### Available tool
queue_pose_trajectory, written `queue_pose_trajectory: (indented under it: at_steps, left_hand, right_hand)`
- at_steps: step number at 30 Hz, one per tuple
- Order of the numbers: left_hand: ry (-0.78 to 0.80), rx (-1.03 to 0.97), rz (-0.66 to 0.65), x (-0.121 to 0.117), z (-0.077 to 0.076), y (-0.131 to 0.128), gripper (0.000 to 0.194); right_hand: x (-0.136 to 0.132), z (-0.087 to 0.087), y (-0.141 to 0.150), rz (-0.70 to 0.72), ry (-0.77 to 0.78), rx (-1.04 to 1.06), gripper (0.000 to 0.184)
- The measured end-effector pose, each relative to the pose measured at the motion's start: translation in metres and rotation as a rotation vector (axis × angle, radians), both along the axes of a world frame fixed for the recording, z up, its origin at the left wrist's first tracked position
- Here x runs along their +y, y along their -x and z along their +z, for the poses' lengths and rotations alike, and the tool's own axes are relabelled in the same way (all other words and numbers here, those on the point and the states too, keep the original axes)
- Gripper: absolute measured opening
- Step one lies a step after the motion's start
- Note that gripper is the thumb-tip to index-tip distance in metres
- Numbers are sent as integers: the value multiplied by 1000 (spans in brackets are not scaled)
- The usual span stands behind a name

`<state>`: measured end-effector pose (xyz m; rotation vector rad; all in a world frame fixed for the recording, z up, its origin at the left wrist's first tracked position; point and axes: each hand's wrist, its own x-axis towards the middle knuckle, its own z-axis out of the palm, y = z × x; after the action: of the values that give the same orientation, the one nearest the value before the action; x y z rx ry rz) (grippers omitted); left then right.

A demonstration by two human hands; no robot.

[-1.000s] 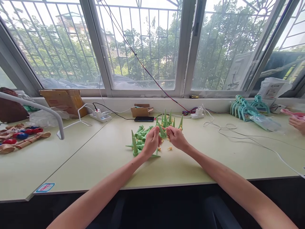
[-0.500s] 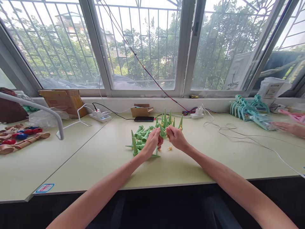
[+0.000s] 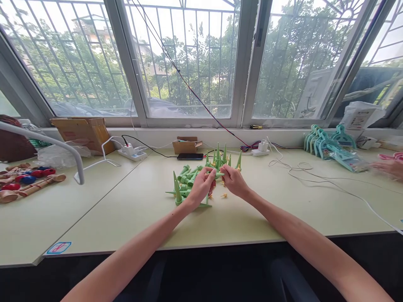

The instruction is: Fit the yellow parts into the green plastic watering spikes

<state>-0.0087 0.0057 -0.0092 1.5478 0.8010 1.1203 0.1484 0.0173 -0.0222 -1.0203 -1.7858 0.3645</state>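
My left hand [image 3: 203, 186] is closed around a green cone-shaped plant watering spike [image 3: 218, 175], which lies nearly level between my hands. The fingers of my right hand [image 3: 233, 180] are pinched at the spike's right end; the fingertips are partly hidden. Left of my hands is a heap of loose green watering spikes [image 3: 178, 193], some lying, one upright. Behind my hands several more green spikes [image 3: 224, 155] stand upright, with yellow bits at their bases. A small yellow plastic piece [image 3: 223, 196] lies on the table below my right hand.
A black phone [image 3: 190, 157] and a small open cardboard box [image 3: 185, 146] are behind the heap. White cables [image 3: 302, 170] run across the table's right side. Farther right are turquoise hangers [image 3: 324, 142] and another person's hand [image 3: 390, 167] by a pink item. Wooden toys [image 3: 28, 182] lie far left.
The spike in my left hand has turned from upright to nearly level, its end now at my right fingers. The other person's hand has moved right, away from the bagged hangers.
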Motion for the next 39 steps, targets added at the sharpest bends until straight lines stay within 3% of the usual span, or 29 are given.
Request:
queue_pose_trajectory:
  at_steps: [18, 39]
  left_hand:
    - [-124, 34, 69, 1, -5, 1, 42]
    - [-370, 198, 198, 0, -8, 2, 32]
  right_hand:
    - [-6, 9, -1, -12, 6, -50, 38]
    - [3, -1, -4, -47, -16, -75, 43]
